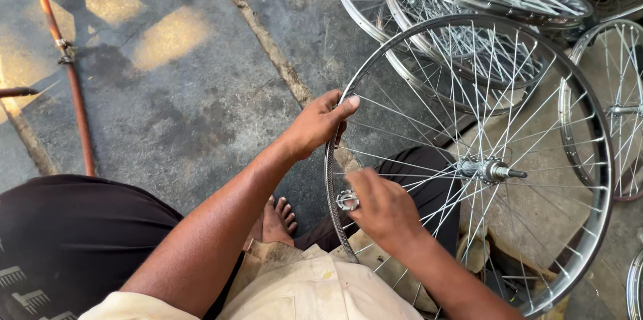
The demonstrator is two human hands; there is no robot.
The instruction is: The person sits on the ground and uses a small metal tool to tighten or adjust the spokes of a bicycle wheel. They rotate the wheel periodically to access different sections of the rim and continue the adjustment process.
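Wheel truing: left hand (315, 126) gripping the bicycle wheel (469, 166) rim, right hand (382, 209) pinching a spoke wrench (347, 200); next spoke likely needing a turn.

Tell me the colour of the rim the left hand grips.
Shiny silver metal; the rim shows best in the head view, with the left hand on its edge.

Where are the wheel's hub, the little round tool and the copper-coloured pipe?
hub (487, 171), head view, on its metal axle body.
round tool (347, 200), head view, on its ring.
pipe (75, 89), head view, on its middle length.
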